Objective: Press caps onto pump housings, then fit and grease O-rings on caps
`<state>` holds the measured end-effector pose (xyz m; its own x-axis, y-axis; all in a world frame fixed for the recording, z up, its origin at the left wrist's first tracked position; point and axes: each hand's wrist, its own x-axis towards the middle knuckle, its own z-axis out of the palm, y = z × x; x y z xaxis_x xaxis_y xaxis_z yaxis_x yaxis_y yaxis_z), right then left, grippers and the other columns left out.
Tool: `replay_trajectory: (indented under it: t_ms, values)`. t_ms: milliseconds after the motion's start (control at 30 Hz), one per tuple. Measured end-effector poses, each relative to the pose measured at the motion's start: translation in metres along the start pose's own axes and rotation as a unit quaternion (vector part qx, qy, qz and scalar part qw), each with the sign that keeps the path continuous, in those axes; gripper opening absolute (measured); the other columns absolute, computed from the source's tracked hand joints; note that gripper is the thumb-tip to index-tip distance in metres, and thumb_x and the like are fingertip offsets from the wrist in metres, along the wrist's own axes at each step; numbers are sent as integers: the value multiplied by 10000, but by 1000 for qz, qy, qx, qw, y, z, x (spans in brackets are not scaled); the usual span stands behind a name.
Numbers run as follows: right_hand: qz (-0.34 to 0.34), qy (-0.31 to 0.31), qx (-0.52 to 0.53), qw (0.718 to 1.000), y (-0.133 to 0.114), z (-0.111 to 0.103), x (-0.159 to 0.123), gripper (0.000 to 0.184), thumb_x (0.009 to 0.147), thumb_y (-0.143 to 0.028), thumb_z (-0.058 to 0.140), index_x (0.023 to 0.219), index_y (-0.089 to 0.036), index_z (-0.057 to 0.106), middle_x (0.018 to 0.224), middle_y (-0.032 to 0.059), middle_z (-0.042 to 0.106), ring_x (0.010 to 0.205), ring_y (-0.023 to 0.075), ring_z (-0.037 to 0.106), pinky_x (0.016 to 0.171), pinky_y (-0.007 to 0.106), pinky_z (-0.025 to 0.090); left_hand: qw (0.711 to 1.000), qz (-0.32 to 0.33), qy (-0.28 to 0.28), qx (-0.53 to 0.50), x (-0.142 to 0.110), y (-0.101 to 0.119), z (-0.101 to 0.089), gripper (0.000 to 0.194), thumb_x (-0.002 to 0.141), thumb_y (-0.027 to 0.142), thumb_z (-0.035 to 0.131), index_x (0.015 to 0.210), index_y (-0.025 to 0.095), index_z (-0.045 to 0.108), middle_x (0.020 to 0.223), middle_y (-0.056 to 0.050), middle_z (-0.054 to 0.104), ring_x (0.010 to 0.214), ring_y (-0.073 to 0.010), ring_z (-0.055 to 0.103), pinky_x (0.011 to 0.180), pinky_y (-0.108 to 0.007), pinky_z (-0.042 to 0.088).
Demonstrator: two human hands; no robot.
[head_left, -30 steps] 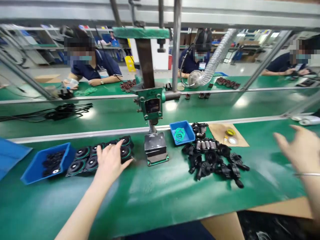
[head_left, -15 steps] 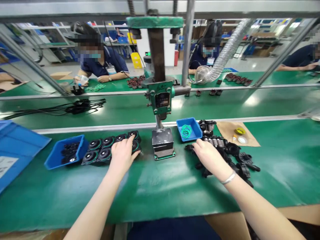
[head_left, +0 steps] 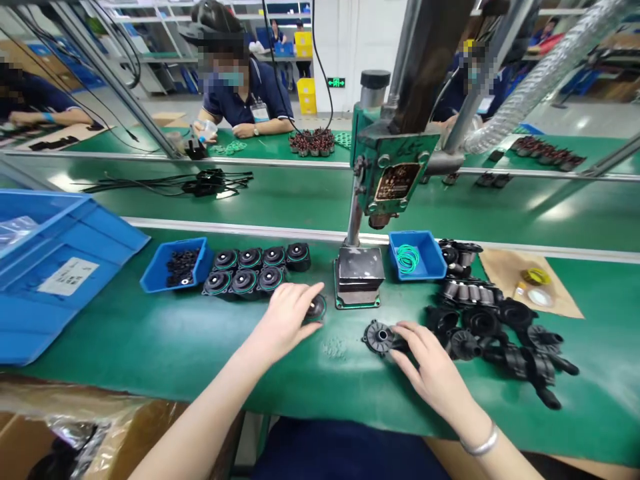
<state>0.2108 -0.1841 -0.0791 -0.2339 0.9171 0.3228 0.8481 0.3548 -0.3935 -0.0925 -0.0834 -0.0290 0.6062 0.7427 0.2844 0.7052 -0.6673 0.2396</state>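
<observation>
My left hand is curled over a round black part with a green ring on the green bench, just in front of the press block. My right hand grips a black finned round part lying flat on the mat. Two rows of like black parts with green rings sit behind my left hand. A heap of black plastic parts lies to the right of my right hand.
A small blue tray of black pieces and a large blue bin stand at the left. A small blue tray of green rings sits beside the green press. Other people work across the conveyor belt.
My left hand has drawn one ringed part out of the rows toward me. My right hand has pulled a finned part from the heap to the bench front. The view has shifted right and closer.
</observation>
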Motion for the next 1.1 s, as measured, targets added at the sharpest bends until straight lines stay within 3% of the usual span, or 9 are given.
replay_trajectory:
  t_ms: [67, 200, 300, 400, 567, 667, 733, 900, 1100]
  values:
    - [-25, -17, 30, 999, -3, 1, -1, 423, 945, -406, 544, 1303, -181, 527, 1288, 124, 573, 1196, 216, 583, 1000, 397, 541, 997, 26, -6, -76, -8, 12, 9, 710, 850, 244, 702, 1448, 215, 320, 1233, -129, 594, 1140, -287, 582, 1023, -487, 446]
    - [-16, -4, 68, 998, -11, 15, 7, 244, 942, -340, 559, 1127, -189, 606, 1195, 102, 618, 1129, 194, 615, 960, 376, 560, 972, 42, 38, -229, -15, 24, 42, 821, 855, 238, 699, 1508, 243, 201, 1410, -177, 447, 1341, -300, 460, 1094, -503, 443]
    - [-6, 5, 74, 997, -17, 31, 16, 304, 905, -387, 615, 1120, -172, 611, 1184, 122, 619, 1107, 210, 625, 929, 389, 573, 940, -10, 56, -337, -16, 24, 67, 987, 766, 231, 787, 1521, 240, 151, 1375, -183, 467, 1285, -306, 535, 1064, -506, 491]
    - [-9, 8, 89, 996, -19, 39, 23, 251, 904, -372, 620, 1066, -182, 645, 1136, 102, 650, 1065, 192, 648, 905, 359, 584, 916, -73, 36, -392, -19, 23, 80, 996, 726, 201, 815, 1506, 231, 197, 1295, -160, 564, 1202, -295, 615, 1036, -500, 519]
    - [33, 50, 101, 993, -8, 9, 33, 233, 911, -369, 612, 1019, -170, 667, 1111, 88, 693, 1012, 184, 694, 915, 341, 593, 892, -94, 17, -442, -21, 29, 86, 896, 731, 198, 802, 1457, 217, 277, 1313, -155, 601, 1242, -274, 603, 1043, -458, 529]
    - [73, 74, 97, 990, -12, -20, 44, 227, 887, -370, 649, 1006, -178, 675, 1069, 60, 717, 955, 177, 718, 902, 301, 604, 897, -75, 14, -435, -19, 38, 85, 801, 732, 231, 805, 1400, 200, 365, 1326, -163, 600, 1240, -280, 607, 1047, -453, 527]
    - [49, 61, 86, 993, -24, -30, 52, 211, 876, -354, 667, 1009, -189, 675, 1054, 40, 722, 928, 162, 723, 893, 269, 607, 904, -67, 4, -422, -17, 43, 83, 723, 745, 254, 800, 1358, 206, 422, 1305, -148, 620, 1214, -281, 624, 1038, -457, 534]
    - [-50, 39, 82, 995, -57, -19, 62, 187, 881, -267, 666, 1045, -180, 641, 1061, 52, 710, 975, 155, 707, 892, 251, 606, 915, -55, 4, -399, -18, 46, 82, 692, 763, 274, 794, 1348, 220, 430, 1289, -135, 644, 1188, -287, 642, 1010, -457, 551]
    - [-68, 25, 57, 996, -65, -8, 60, 234, 880, -211, 663, 1102, -160, 610, 1110, 80, 683, 1048, 171, 681, 935, 279, 594, 926, -18, 37, -375, -20, 43, 84, 687, 802, 300, 763, 1369, 189, 390, 1291, -169, 644, 1185, -281, 648, 997, -434, 566]
